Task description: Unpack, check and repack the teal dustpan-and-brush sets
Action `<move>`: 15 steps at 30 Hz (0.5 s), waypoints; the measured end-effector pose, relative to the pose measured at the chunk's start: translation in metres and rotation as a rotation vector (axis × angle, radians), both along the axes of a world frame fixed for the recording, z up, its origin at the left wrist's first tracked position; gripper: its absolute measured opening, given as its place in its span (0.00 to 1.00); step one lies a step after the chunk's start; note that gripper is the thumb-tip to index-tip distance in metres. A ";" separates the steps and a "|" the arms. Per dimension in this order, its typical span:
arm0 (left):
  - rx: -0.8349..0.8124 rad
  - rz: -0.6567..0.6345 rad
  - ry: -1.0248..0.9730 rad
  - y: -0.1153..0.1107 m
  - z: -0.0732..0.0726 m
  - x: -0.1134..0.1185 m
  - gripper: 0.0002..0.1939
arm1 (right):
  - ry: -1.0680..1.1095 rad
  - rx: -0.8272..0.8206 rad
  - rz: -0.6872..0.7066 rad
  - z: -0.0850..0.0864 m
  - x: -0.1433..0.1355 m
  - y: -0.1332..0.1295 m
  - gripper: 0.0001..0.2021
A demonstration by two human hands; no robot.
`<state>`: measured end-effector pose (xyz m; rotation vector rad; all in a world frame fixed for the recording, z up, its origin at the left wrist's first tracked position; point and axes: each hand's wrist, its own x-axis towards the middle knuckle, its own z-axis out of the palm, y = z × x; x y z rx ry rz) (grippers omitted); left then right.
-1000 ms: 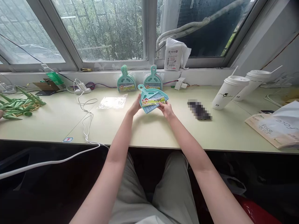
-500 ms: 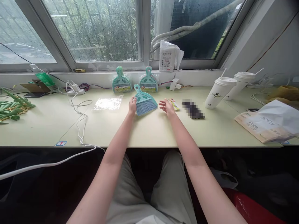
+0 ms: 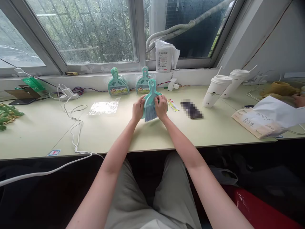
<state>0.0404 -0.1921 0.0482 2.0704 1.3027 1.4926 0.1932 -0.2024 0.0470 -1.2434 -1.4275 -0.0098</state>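
Your left hand (image 3: 138, 109) and right hand (image 3: 161, 107) both grip the teal brush (image 3: 150, 101), handle up, above the table (image 3: 119, 130), its loose label card (image 3: 172, 105) just right, "Face" bag (image 3: 259, 119) well right.

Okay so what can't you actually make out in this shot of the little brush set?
Head view:
- Brush: sides covered by the left hand and right hand.
- Dark object: pixelated, unidentifiable.
- Label card: print too small.
- Another person's hand: cut off by the right edge.
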 end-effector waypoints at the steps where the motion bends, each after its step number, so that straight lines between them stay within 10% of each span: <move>1: -0.024 0.075 -0.016 0.007 0.000 -0.008 0.21 | 0.028 0.015 0.000 0.004 0.000 -0.002 0.22; 7: -0.301 0.630 -0.110 0.034 -0.001 -0.077 0.18 | -0.178 -0.117 -0.141 0.015 0.024 -0.005 0.18; 15: -0.612 0.656 0.184 0.031 -0.006 -0.094 0.12 | -0.552 -0.604 -0.233 -0.019 0.047 0.008 0.18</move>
